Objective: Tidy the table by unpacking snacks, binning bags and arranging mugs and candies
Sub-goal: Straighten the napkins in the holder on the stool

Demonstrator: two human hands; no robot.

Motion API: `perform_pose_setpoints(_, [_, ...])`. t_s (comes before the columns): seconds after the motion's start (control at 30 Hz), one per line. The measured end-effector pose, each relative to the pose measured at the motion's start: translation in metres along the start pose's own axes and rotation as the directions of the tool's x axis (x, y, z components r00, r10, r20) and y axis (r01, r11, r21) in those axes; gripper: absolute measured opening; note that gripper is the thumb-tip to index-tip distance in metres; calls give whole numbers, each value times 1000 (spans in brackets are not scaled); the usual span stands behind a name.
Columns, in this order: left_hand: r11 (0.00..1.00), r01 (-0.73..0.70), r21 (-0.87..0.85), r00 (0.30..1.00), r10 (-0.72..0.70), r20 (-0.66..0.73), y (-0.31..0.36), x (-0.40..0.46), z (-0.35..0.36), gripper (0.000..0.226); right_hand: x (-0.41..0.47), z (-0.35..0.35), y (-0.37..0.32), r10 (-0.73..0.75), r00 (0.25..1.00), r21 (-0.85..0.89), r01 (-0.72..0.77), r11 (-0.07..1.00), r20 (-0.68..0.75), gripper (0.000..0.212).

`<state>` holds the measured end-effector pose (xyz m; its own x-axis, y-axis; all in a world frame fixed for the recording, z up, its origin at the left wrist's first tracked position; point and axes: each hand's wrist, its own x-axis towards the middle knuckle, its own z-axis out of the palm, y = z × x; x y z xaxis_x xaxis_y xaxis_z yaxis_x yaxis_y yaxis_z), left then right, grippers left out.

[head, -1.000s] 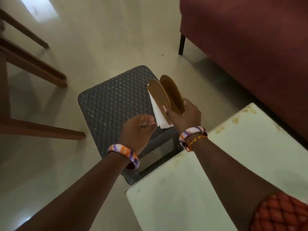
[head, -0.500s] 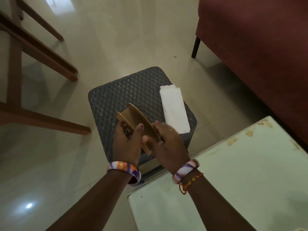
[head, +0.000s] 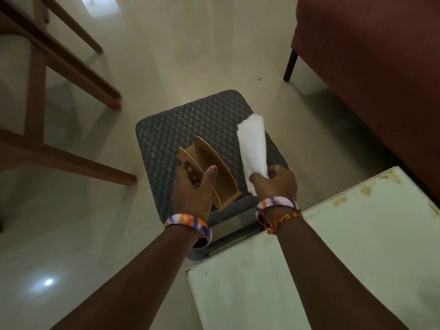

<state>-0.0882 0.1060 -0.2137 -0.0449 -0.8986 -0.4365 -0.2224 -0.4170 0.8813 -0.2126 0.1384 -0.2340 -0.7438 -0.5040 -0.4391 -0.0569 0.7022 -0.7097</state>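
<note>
Brown plastic, two curved plates on a flat base: that is the napkin holder (head: 209, 172), and my left hand (head: 192, 189) grips it, thumb laid over the nearer plate and fingers wrapped behind where I cannot see them. It stands tilted above the dark woven stool (head: 181, 129), toward the stool's near side; whether its base touches the weave I cannot tell. My right hand (head: 276, 181) is closed around the lower end of a folded stack of white napkins (head: 253, 148), which rises up and away over the stool's right edge, just beside the holder and apart from it. Both wrists wear striped bangles (orange, purple, white), the right one (head: 277, 203) with a red-and-yellow thread besides. Nearer to me than the stool lies the corner of a pale, stained table (head: 357, 246). Beyond the stool's far right stands a dark red sofa (head: 371, 67); wooden chair legs (head: 71, 67) cross the shiny floor to the stool's left.
</note>
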Motion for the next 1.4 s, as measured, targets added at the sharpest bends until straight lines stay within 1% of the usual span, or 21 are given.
perform_pose_setpoints(0.07, [999, 23, -38, 1000, -23, -8, 1, 0, 0, 53, -10, -8, -5, -47, 999, 170, 42, 984, 24, 18])
perform_pose_setpoints(0.1, [998, 29, -54, 999, -30, -20, 0, 0, 0, 52, -16, -11, -8, -97, 995, 234, 92, 968, 7, 16])
perform_pose_setpoints(0.13, [997, 31, -74, 999, -34, -38, 1, -1, -1, 50, -23, -15, -11, -175, 984, 260, 177, 949, -31, 19])
perform_pose_setpoints(0.17, [994, 35, -104, 997, -42, -61, 0, -2, -2, 44, -30, -18, -14, -280, 957, 243, 291, 925, -79, 22])
perform_pose_setpoints(0.23, [979, 52, -197, 993, -71, -91, 1, -3, -3, 33, -45, -20, -21, -480, 866, 174, 499, 849, -141, 26])
perform_pose_setpoints(0.3, [959, 72, -274, 986, -110, -123, 4, -4, -4, 28, -55, -17, -25, -589, 798, 177, 602, 778, -127, 27])
perform_pose_setpoints(0.37, [938, 89, -336, 977, -148, -153, 6, -6, -6, 29, -61, -8, -25, -643, 763, 135, 645, 752, -61, 22])
perform_pose_setpoints(0.4, [929, 97, -356, 975, -161, -156, 7, -7, -7, 30, -62, -2, -22, -653, 757, 67, 652, 755, -15, 21])
perform_pose_setpoints(0.47, [925, 108, -365, 974, -172, -148, 7, -8, -10, 30, -64, 9, -13, -642, 763, -75, 646, 760, 71, 29])
perform_pose_setpoints(0.53, [937, 112, -330, 975, -167, -144, 7, -6, -12, 38, -66, 13, -6, -603, 792, -133, 610, 781, 92, 35])
perform_pose_setpoints(0.6, [954, 99, -285, 978, -146, -151, 7, -2, -16, 37, -67, 11, -3, -546, 836, -97, 549, 830, 56, 36])
perform_pose_setpoints(0.7, [964, 63, -257, 982, -105, -154, 4, 5, -21, 13, -64, 9, -4, -403, 915, 1, 403, 915, -5, 33])
perform_pose_setpoints(0.73, [970, 51, -239, 984, -90, -154, 4, 7, -22, 10, -62, 8, -5, -360, 933, 17, 360, 933, -4, 33])
perform_pose_setpoints(0.8, [978, 32, -204, 986, -65, -153, 4, 9, -22, 13, -61, 8, -7, -327, 945, -9, 327, 945, 30, 34])
perform_pose_setpoints(0.93, [982, 21, -187, 988, -49, -146, 4, 8, -19, 16, -61, 11, -11, -365, 928, -27, 368, 930, 71, 37])
perform_pose_setpoints(1.03, [990, -6, -138, 985, -18, -173, 2, 11, -18, 18, -61, 16, -9, -425, 903, -20, 426, 904, 60, 42])
perform_pose_setpoints(1.13, [992, -121, 28, 961, 124, -246, 1, 20, -22, 25, -65, 20, 1, -469, 883, -13, 469, 883, 1, 31])
perform_pose_setpoints(1.2, [975, -186, 123, 944, 213, -253, 2, 28, -24, 29, -63, 24, 7, -462, 887, -22, 461, 887, -16, 25])
perform_pose_setpoints(1.27, [963, -182, 197, 950, 224, -219, 5, 37, -26, 40, -59, 27, 9, -504, 862, -81, 500, 862, -53, 22])
perform_pose_setpoints(1.33, [956, -155, 250, 968, 198, -155, 7, 48, -29, 53, -55, 30, 6, -584, 801, -159, 564, 810, -132, 22])
perform_pose_setpoints(1.4, [968, -127, 214, 990, 138, -38, 10, 57, -32, 62, -53, 33, 10, -618, 760, -210, 583, 785, -201, 34])
